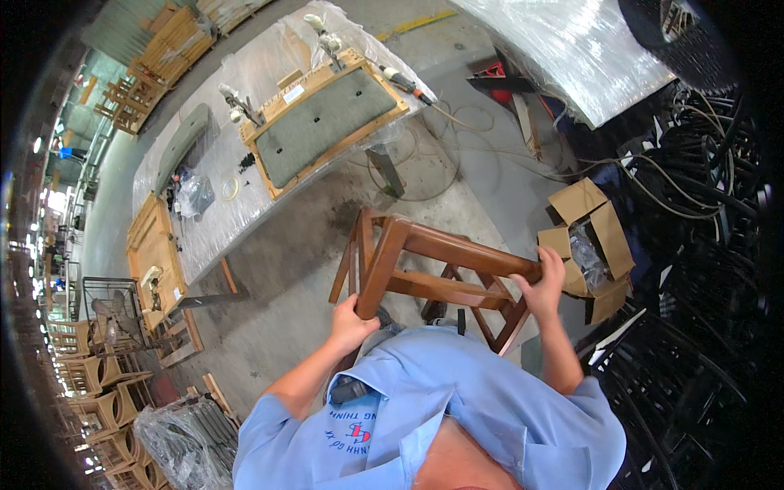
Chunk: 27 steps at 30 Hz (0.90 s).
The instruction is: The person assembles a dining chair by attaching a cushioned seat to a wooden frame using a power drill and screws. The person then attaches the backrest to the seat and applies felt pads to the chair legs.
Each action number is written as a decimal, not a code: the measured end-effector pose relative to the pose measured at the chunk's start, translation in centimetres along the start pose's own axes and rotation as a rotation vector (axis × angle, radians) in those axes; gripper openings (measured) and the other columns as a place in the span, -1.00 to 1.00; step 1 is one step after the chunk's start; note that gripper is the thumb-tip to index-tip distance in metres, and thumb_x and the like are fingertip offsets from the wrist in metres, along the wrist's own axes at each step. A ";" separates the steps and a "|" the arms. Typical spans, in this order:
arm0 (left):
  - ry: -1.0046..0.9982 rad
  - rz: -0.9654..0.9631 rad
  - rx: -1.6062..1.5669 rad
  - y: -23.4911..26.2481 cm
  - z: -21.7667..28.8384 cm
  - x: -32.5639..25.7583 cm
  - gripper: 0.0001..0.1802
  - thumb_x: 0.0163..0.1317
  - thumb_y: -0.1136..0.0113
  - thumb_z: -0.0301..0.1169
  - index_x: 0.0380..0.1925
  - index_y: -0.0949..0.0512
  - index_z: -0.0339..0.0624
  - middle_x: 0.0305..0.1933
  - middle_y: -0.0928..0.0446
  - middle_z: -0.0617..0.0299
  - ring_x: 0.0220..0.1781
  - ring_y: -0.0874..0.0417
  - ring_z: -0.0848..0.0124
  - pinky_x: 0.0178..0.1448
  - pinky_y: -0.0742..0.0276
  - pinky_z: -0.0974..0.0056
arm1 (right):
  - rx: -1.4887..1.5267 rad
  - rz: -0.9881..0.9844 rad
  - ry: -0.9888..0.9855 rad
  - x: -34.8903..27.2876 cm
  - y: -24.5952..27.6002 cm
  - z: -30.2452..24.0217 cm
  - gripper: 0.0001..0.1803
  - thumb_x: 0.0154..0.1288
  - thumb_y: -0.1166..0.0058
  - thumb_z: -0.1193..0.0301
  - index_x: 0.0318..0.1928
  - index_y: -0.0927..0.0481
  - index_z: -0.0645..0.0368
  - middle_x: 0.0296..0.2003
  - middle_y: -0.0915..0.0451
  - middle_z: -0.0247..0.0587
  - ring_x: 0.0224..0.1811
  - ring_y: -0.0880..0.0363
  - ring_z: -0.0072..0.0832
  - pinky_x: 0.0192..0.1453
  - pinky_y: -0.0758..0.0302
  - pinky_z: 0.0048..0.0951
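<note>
A brown varnished wooden chair frame (465, 251) is in front of my body, tilted, with its rails and legs showing. My left hand (353, 325) is closed round the lower end of a thick post at its left side. My right hand (545, 282) grips the frame's right end, thumb on the near side and fingers over the top. Parts of the frame close to my body are hidden behind my shirt.
Ahead, a plastic-covered table (237, 229) bears a wooden jig (400, 100) with toggle clamps, a grey panel (327, 122) and a power screwdriver (402, 80). At right are an open cardboard box (611, 237), trailing cables and piled black frames (653, 392). Chairs (106, 408) stand left.
</note>
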<state>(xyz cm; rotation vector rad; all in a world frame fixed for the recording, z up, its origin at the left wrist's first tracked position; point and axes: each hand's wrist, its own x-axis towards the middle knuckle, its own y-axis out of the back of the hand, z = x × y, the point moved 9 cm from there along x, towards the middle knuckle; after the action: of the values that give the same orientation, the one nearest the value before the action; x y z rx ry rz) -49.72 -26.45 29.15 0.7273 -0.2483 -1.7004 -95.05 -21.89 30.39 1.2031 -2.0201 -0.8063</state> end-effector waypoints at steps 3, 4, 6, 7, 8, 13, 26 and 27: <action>0.083 0.052 -0.010 1.2 0.7 0.1 -0.56 -0.17 -0.44 -0.35 -0.24 -0.61 -0.34 -0.36 -0.68 0.01 -0.30 -0.71 0.27 -0.12 -0.62 0.16 | 0.468 0.027 -0.795 -14.0 -6.9 16.6 -0.17 0.15 -0.53 0.19 0.33 -0.42 0.26 0.23 -0.51 -0.04 0.36 -0.42 -0.09 0.42 -0.33 -0.17; 0.065 0.074 0.002 1.2 -0.1 0.5 -0.57 -0.15 -0.43 -0.37 -0.24 -0.62 -0.35 -0.39 -0.67 0.07 -0.34 -0.69 0.33 -0.17 -0.62 0.19 | 0.882 -0.230 -1.222 -20.4 -12.3 19.1 -0.19 0.20 -0.50 0.15 0.33 -0.42 0.27 0.16 -0.55 -0.07 0.32 -0.45 -0.15 0.37 -0.37 -0.21; 0.175 0.061 -0.071 1.4 0.4 1.5 -0.59 -0.13 -0.43 -0.39 -0.24 -0.62 -0.36 -0.38 -0.67 0.11 -0.36 -0.68 0.35 -0.22 -0.61 0.21 | 0.900 -0.575 -0.841 -22.0 -17.1 13.6 -0.33 0.28 -0.41 0.12 0.26 -0.46 0.20 -0.03 -0.54 -0.24 0.07 -0.51 -0.36 0.17 -0.45 -0.25; 0.239 0.064 -0.107 1.9 0.3 1.1 -0.60 -0.12 -0.43 -0.40 -0.24 -0.62 -0.37 -0.38 -0.67 0.13 -0.38 -0.68 0.36 -0.24 -0.60 0.22 | 0.955 -0.596 -0.894 -20.0 -17.3 12.4 -0.39 0.28 -0.38 0.25 0.24 -0.45 0.22 -0.01 -0.57 -0.27 0.05 -0.53 -0.39 0.18 -0.47 -0.28; 0.217 0.082 -0.069 2.4 -0.1 1.2 -0.67 -0.03 -0.38 -0.48 -0.23 -0.60 -0.38 -0.40 -0.65 0.17 -0.41 -0.66 0.40 -0.32 -0.58 0.26 | 1.013 -0.580 -0.873 -18.0 -18.2 12.4 -0.39 0.27 -0.36 0.30 0.25 -0.44 0.23 0.02 -0.60 -0.25 0.06 -0.55 -0.39 0.19 -0.49 -0.29; 0.323 0.137 -0.429 7.0 -1.2 3.7 -0.70 0.21 -0.39 -0.49 -0.14 -0.53 -0.39 -0.38 -0.63 0.14 -0.45 -0.69 0.39 -0.41 -0.67 0.28 | 1.100 -0.750 -0.546 -2.8 -18.5 5.2 -0.34 0.29 -0.30 0.36 0.35 -0.37 0.22 0.15 -0.64 -0.11 0.14 -0.61 -0.34 0.29 -0.49 -0.27; 0.398 0.240 -0.754 21.6 -4.4 17.5 -0.39 0.48 -0.11 0.16 -0.16 -0.49 -0.30 -0.52 -0.54 0.16 -0.55 -0.67 0.33 -0.51 -0.57 0.28 | 1.152 -0.912 -0.438 26.3 -22.3 -18.3 -0.69 0.50 -0.14 0.20 0.02 -0.50 0.16 -0.38 -0.61 -0.20 -0.48 -0.57 -0.46 -0.34 -0.50 -0.44; 0.414 0.230 -0.786 22.0 -5.1 19.4 -0.39 0.47 -0.11 0.16 -0.16 -0.49 -0.29 -0.52 -0.54 0.16 -0.55 -0.66 0.33 -0.51 -0.56 0.28 | 1.128 -0.922 -0.450 27.9 -22.7 -19.5 -0.69 0.50 -0.13 0.20 0.02 -0.50 0.16 -0.39 -0.61 -0.20 -0.49 -0.56 -0.46 -0.35 -0.49 -0.44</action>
<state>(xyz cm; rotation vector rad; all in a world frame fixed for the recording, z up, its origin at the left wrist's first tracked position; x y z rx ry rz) -30.85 -49.41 30.42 0.4130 0.5799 -1.2397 -78.75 -59.48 30.70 2.9310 -2.2836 -0.2219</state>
